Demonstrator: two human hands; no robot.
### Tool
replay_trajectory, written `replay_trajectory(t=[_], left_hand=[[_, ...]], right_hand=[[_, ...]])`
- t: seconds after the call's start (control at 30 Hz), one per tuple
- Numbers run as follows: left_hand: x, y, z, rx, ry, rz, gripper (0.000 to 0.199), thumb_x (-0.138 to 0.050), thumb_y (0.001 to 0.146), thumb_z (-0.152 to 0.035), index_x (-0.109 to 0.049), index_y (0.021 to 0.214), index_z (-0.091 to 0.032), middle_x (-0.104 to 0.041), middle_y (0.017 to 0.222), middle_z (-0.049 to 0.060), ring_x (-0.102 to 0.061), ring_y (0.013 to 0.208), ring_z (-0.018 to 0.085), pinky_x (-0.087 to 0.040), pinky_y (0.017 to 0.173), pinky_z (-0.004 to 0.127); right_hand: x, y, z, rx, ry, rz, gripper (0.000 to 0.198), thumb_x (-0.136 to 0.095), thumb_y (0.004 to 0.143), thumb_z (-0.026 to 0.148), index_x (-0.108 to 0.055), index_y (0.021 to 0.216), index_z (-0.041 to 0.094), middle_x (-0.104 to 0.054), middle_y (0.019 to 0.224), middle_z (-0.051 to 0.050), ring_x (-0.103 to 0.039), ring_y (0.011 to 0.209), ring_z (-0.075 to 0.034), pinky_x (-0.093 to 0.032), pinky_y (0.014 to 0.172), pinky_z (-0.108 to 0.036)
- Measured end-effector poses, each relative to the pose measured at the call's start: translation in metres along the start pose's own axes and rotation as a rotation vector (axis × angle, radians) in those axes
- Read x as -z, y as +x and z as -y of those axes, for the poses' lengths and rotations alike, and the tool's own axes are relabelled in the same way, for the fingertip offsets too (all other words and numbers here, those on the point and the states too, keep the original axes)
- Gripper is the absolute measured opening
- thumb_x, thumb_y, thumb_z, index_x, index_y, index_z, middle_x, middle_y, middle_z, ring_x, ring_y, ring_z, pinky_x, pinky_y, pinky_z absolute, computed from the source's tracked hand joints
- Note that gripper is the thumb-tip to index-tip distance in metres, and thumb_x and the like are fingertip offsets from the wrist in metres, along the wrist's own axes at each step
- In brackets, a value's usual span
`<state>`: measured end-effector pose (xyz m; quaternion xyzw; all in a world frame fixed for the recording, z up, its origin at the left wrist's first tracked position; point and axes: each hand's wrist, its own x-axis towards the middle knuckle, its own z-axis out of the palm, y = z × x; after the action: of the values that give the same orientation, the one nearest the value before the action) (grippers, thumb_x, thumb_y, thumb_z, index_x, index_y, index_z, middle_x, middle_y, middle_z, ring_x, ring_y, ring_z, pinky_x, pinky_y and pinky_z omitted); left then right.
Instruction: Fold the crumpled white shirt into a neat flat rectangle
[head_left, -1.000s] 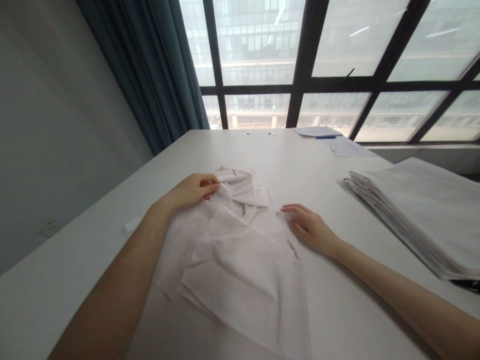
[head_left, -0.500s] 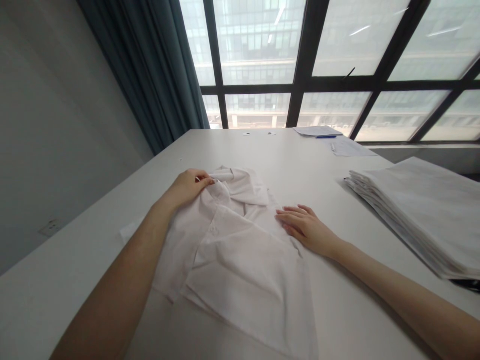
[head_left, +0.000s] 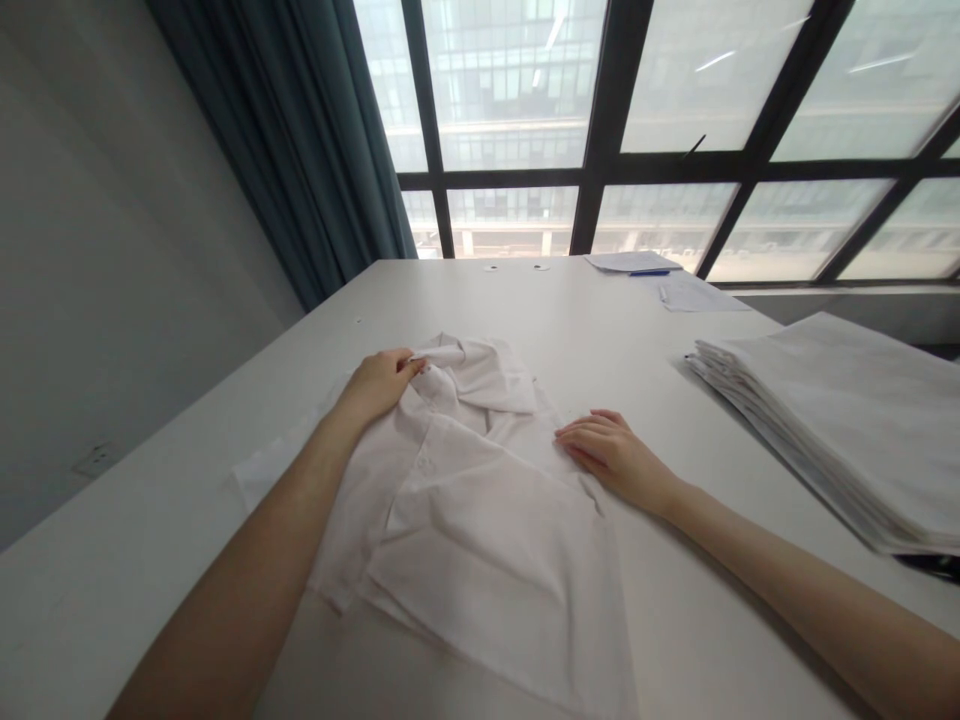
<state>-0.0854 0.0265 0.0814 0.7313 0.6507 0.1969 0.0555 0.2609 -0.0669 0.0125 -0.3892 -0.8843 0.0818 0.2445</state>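
Note:
A white button-up shirt [head_left: 480, 530] lies on the white table [head_left: 480, 300], front side up, its collar end away from me and its fabric creased. My left hand [head_left: 381, 382] pinches the cloth near the collar on the left, thumb and fingers closed on it. On the shirt's right edge rests my right hand [head_left: 611, 452], fingers stretched out and lying on the cloth, not gripping it. Part of the shirt's left side is hidden under my left forearm, with a pale sleeve showing beyond it.
A thick stack of large white sheets [head_left: 847, 430] lies at the right. Papers [head_left: 634, 261] and a blue pen [head_left: 649, 273] lie at the far right of the table. Behind are a dark-framed window [head_left: 510, 180] and a blue curtain [head_left: 300, 150].
My left hand has shifted slightly left and down with the collar cloth in its pinch. More of the sleeve shows at the left. The right hand has stayed almost still.

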Motion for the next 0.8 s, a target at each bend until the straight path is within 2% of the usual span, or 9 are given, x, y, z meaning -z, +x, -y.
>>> replay_trajectory(t=[0.23, 0.43, 0.5, 0.6, 0.7, 0.8], left_hand=[[0.001, 0.003, -0.002, 0.068, 0.033, -0.004, 0.036, -0.041, 0.086, -0.041, -0.069, 0.083, -0.02, -0.071, 0.085, 0.008, -0.06, 0.079, 0.023, -0.037, 0.065, 0.028], [-0.001, 0.003, 0.0, 0.094, -0.039, -0.07, 0.036, -0.039, 0.085, -0.045, -0.062, 0.072, -0.02, -0.064, 0.071, 0.005, -0.055, 0.071, 0.021, -0.033, 0.061, 0.027], [0.001, 0.003, 0.002, 0.092, -0.067, -0.117, 0.036, -0.039, 0.085, -0.046, -0.058, 0.067, -0.021, -0.06, 0.067, 0.004, -0.053, 0.069, 0.021, -0.031, 0.06, 0.027], [0.009, 0.003, 0.008, 0.109, -0.069, -0.257, 0.034, -0.04, 0.086, -0.045, -0.053, 0.065, -0.022, -0.057, 0.067, 0.004, -0.051, 0.069, 0.021, -0.03, 0.06, 0.028], [0.022, 0.003, 0.019, 0.187, -0.023, -0.394, 0.031, -0.04, 0.089, -0.041, -0.051, 0.068, -0.021, -0.056, 0.069, 0.003, -0.049, 0.07, 0.021, -0.028, 0.061, 0.029], [0.034, 0.002, 0.033, 0.273, 0.009, -0.437, 0.029, -0.04, 0.091, -0.037, -0.049, 0.07, -0.02, -0.053, 0.069, 0.003, -0.046, 0.069, 0.02, -0.026, 0.06, 0.028]], right_hand=[[-0.002, 0.0, -0.004, -0.011, 0.005, -0.017, 0.023, -0.047, 0.097, 0.021, -0.067, 0.108, 0.022, -0.07, 0.108, -0.01, -0.063, 0.101, -0.022, -0.044, 0.092, -0.04], [-0.001, 0.002, -0.003, -0.033, 0.017, -0.015, 0.024, -0.045, 0.096, 0.018, -0.068, 0.103, 0.021, -0.068, 0.102, -0.009, -0.064, 0.092, -0.019, -0.047, 0.085, -0.035], [0.0, 0.003, -0.002, -0.042, 0.015, -0.002, 0.024, -0.044, 0.096, 0.016, -0.067, 0.1, 0.021, -0.067, 0.102, -0.009, -0.064, 0.09, -0.019, -0.046, 0.084, -0.035], [0.002, 0.004, 0.0, -0.054, 0.006, 0.021, 0.023, -0.044, 0.095, 0.015, -0.066, 0.099, 0.021, -0.067, 0.103, -0.009, -0.064, 0.09, -0.019, -0.045, 0.085, -0.037], [0.006, 0.005, 0.0, -0.07, -0.001, 0.051, 0.021, -0.045, 0.095, 0.016, -0.066, 0.098, 0.021, -0.067, 0.101, -0.008, -0.064, 0.089, -0.019, -0.043, 0.086, -0.037], [0.01, 0.004, 0.0, -0.096, -0.005, 0.071, 0.018, -0.048, 0.094, 0.018, -0.065, 0.095, 0.021, -0.067, 0.097, -0.006, -0.064, 0.085, -0.018, -0.041, 0.085, -0.037]])
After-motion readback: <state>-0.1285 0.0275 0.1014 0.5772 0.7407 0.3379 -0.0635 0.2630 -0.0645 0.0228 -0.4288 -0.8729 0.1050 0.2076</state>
